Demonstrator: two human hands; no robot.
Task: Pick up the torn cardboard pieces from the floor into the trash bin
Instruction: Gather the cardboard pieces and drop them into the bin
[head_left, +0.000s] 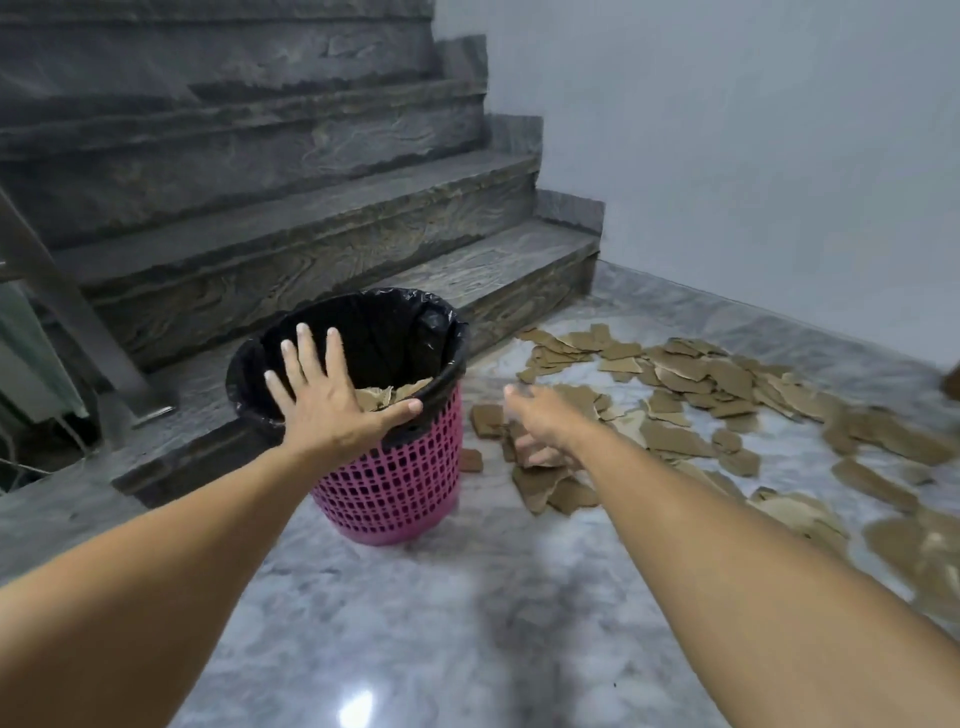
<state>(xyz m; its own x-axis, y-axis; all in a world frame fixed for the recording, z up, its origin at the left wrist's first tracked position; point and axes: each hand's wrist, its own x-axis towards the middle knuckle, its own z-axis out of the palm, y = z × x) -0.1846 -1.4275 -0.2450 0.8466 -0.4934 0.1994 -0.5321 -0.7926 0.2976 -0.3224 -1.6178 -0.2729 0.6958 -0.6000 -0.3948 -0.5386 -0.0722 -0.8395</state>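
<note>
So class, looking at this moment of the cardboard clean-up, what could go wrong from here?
1. The left hand rests open over the pink trash bin; a push could tip it, spilling the cardboard inside.
2. The right hand is blurred, reaching toward the torn cardboard pieces; a hasty grab may drop some.
3. Pieces lie scattered on the glossy marble floor; stepping on one might cause a slip.

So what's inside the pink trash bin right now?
A black liner lines the pink trash bin, and a few torn cardboard pieces show inside. The left hand and the wall hide how deep they go.
</note>
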